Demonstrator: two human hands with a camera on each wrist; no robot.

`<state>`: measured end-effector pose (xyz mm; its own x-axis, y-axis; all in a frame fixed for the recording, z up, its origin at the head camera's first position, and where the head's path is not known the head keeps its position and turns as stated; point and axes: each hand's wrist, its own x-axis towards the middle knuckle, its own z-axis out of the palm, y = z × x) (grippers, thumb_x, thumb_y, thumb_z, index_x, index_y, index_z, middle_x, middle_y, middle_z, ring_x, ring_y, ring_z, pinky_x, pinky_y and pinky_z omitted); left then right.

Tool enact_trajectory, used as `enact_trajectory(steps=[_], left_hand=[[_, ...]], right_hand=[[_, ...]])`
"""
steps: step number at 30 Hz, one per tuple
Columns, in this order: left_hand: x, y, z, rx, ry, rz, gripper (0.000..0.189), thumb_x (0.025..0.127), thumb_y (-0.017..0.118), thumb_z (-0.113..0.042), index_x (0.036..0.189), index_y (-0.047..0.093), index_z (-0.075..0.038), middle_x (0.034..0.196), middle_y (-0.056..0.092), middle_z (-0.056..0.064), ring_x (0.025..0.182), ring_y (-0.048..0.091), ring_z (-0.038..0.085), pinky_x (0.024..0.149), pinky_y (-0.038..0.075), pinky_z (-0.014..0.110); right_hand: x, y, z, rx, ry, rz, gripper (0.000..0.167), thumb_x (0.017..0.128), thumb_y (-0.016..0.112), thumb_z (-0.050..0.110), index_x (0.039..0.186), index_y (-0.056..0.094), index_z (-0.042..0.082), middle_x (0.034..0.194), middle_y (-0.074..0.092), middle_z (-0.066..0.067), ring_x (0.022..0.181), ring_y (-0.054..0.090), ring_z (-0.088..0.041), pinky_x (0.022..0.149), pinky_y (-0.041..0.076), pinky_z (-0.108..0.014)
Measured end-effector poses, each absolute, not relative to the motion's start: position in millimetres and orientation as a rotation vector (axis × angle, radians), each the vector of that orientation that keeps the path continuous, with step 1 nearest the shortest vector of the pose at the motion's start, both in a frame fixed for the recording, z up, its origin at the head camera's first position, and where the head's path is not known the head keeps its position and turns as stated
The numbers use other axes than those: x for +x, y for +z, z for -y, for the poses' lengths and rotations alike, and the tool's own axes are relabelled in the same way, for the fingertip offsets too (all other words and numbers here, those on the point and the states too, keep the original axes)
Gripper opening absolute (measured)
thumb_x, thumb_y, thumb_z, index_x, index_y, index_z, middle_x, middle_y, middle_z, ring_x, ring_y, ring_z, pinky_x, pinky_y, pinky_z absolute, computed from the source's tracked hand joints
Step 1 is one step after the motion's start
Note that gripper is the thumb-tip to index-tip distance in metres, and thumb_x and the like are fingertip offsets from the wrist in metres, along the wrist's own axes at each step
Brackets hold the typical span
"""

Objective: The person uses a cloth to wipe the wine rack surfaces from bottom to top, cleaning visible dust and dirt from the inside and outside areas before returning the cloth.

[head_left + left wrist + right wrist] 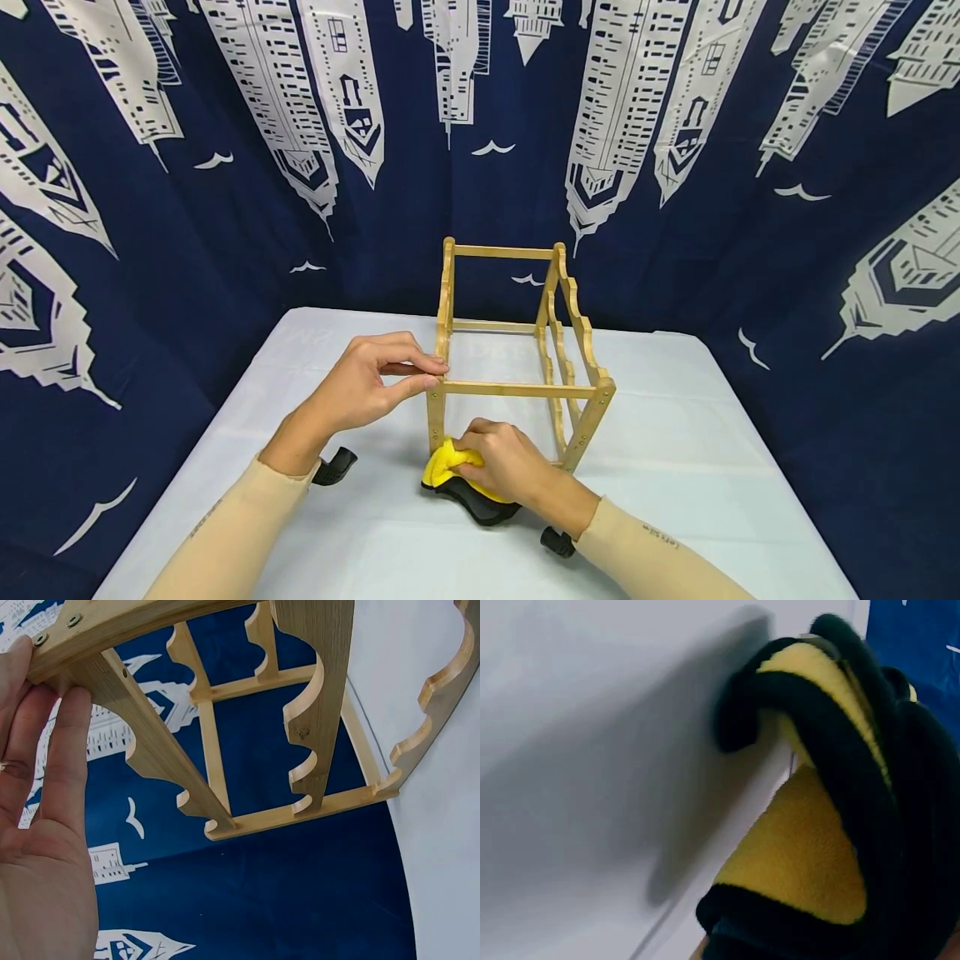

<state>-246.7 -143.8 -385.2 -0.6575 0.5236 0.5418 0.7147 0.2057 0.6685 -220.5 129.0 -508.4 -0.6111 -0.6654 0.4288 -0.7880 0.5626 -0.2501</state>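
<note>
A light wooden wine rack [517,389] with scalloped rails stands on the white table. My left hand [367,379] pinches its near left upper corner between thumb and fingers. Close up in the left wrist view, the fingers of the left hand [49,877] lie against the wood of the rack [324,735] beside two screw heads. Lower down, my right hand [510,458] grips a bunched yellow cloth [448,457] with a black side at the foot of the near left post. Folds of the cloth [802,847] hide the right fingers in the right wrist view.
The white-covered table [697,467] extends around the rack. Behind it hangs a dark blue curtain [420,217] with white building and bird prints. Black wrist-worn pieces show beside the left wrist [335,467] and right wrist [557,542].
</note>
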Motion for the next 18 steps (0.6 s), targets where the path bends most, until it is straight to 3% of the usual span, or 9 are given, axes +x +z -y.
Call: enact_trajectory(steps=[9, 18], left_hand=[[-247.5, -383.1, 145.2, -1.205, -1.377, 2.289, 0.019, 0.103, 0.089, -0.003, 0.119, 0.09, -0.012, 0.113, 0.086, -0.003, 0.114, 0.085, 0.018, 0.099, 0.073, 0.031], [-247.0, -384.4, 148.7, -1.185, -1.405, 2.312, 0.023, 0.103, 0.09, -0.005, 0.121, 0.091, -0.019, 0.114, 0.086, -0.004, 0.114, 0.084, 0.016, 0.101, 0.072, 0.031]], right_hand=[[-217.9, -499.2, -138.4, 1.183, 0.545, 2.635, 0.028, 0.098, 0.098, 0.016, 0.122, 0.09, 0.006, 0.109, 0.084, -0.006, 0.092, 0.083, -0.016, 0.078, 0.069, -0.021], [-208.1, -487.5, -164.3, 1.058, 0.414, 2.819, 0.023, 0.097, 0.097, 0.011, 0.118, 0.089, 0.006, 0.101, 0.078, -0.006, 0.084, 0.076, -0.015, 0.072, 0.065, -0.024]])
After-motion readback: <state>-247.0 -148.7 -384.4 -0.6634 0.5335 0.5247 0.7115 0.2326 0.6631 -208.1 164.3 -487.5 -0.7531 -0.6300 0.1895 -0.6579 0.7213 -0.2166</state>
